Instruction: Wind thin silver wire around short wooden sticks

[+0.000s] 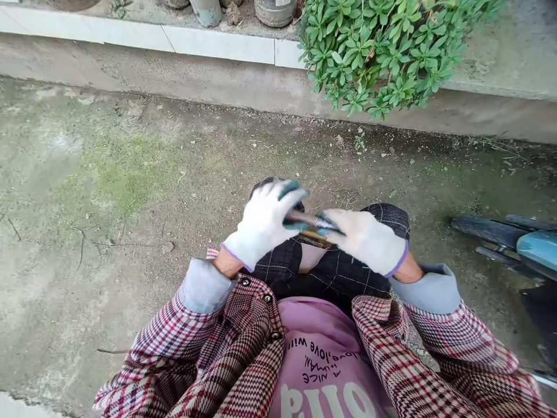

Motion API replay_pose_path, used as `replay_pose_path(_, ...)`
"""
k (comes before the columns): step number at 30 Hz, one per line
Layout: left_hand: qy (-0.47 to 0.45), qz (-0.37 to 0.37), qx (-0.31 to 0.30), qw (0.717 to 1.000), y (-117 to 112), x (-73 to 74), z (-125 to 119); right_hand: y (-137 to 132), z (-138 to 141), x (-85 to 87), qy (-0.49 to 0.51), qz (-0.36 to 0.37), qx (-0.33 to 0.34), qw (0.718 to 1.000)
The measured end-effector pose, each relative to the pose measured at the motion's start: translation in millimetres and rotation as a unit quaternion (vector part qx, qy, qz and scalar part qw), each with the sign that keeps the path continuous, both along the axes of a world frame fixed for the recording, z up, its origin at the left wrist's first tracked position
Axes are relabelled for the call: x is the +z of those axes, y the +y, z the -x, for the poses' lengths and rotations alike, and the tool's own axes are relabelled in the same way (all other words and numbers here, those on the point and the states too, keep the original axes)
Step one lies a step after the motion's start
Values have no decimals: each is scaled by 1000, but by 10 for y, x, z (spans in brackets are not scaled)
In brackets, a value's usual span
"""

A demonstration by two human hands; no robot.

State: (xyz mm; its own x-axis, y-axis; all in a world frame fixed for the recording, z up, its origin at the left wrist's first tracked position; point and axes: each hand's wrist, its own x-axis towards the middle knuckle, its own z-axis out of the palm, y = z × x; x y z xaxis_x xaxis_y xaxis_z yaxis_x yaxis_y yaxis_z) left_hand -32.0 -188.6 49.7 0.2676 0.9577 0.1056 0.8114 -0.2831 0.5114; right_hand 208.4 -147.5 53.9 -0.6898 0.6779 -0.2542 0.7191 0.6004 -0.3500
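Observation:
Both my hands wear white work gloves with dark green palms and purple cuffs. They meet in front of my knees, smeared by motion. My left hand (267,217) has its fingers curled round one end of a slim greyish-brown bar-like object (307,219). At the other end my right hand (363,235) closes on it, beside a shiny, blurred part. The object's exact kind cannot be made out. Just below it shows a yellowish-brown strip (317,237), partly hidden by the gloves. Dark checked trousers (348,270) cover my bent legs underneath.
Bare, partly mossy ground (130,174) with twigs surrounds me. Ahead runs a low wall with a white tiled edge (217,45), bearing pots (275,11). A leafy green shrub (383,52) hangs over it. At right stands a blue wheeled thing (537,249), partly out of frame.

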Motion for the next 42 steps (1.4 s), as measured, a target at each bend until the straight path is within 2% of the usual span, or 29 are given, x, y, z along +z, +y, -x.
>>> replay_pose_path(2, -71, -128, 81, 986, -82, 99, 48, 62, -175, 19, 80, 11, -75, 994)
replay_pose_path(4, -118, -163, 111, 973, -145, 131, 25, 111, -292, 64, 150, 42, -135, 979)
replay_pose_path(5, -139, -143, 111, 974, -157, 113, -12, 125, -321, 91, 177, 65, -156, 969)
replay_pose_path(7, -184, -45, 110, 976, -141, 18, -120, 129, -321, 144, 218, 122, -187, 950)
replay_pose_path(10, -240, 95, 114, 959, -80, -165, -270, 88, -240, 180, 256, 205, -213, 921)
replay_pose_path(12, -291, 142, 102, 941, -61, -231, -313, 55, -183, 164, 277, 238, -212, 906)
replay_pose_path(15, -380, 189, 33, 905, -71, -214, -289, 35, -151, 99, 290, 256, -180, 905)
replay_pose_path(17, -346, 188, 17, 919, -90, -174, -243, 50, -181, 50, 272, 237, -148, 921)
replay_pose_path(19, -265, 169, 33, 949, -116, -144, -203, 84, -248, 8, 219, 168, -118, 954)
replay_pose_path(21, -187, 134, 25, 973, -139, -121, -187, 124, -329, -18, 155, 84, -100, 979)
replay_pose_path(23, -121, 71, -6, 990, -142, -92, -187, 154, -394, -17, 101, 27, -87, 991)
replay_pose_path(25, -63, 10, -19, 998, -114, -54, -187, 165, -422, 17, 72, 14, -68, 995)
replay_pose_path(26, -45, 5, -18, 999, -94, -34, -181, 166, -425, 45, 63, 17, -51, 997)
replay_pose_path(28, -27, 62, -23, 997, -61, -2, -156, 173, -427, 112, 61, 43, -22, 997)
replay_pose_path(30, -44, 171, -38, 984, -59, 16, -120, 205, -450, 160, 85, 94, -12, 992)
replay_pose_path(32, -115, 256, -37, 959, -79, 20, -90, 272, -501, 142, 161, 155, -48, 973)
replay_pose_path(33, -169, 285, -28, 943, -90, 19, -81, 314, -527, 98, 230, 180, -88, 952)
replay_pose_path(34, -228, 312, -20, 922, -97, 17, -76, 355, -544, 29, 314, 192, -140, 919)
replay_pose_path(35, -285, 342, -15, 895, -97, 13, -73, 388, -545, -62, 401, 193, -196, 874)
replay_pose_path(37, -372, 410, -18, 833, -82, 5, -74, 404, -475, -285, 547, 175, -284, 767)
replay_pose_path(38, -397, 441, -27, 804, -70, 2, -75, 377, -404, -399, 582, 188, -301, 732)
replay_pose_path(39, -414, 463, -33, 783, -58, -1, -75, 323, -314, -500, 595, 223, -299, 712)
replay_pose_path(40, -429, 474, -31, 768, -48, -4, -75, 245, -216, -581, 580, 268, -279, 717)
replay_pose_path(42, -460, 462, -6, 758, -33, -16, -70, 36, -35, -662, 512, 322, -233, 761)
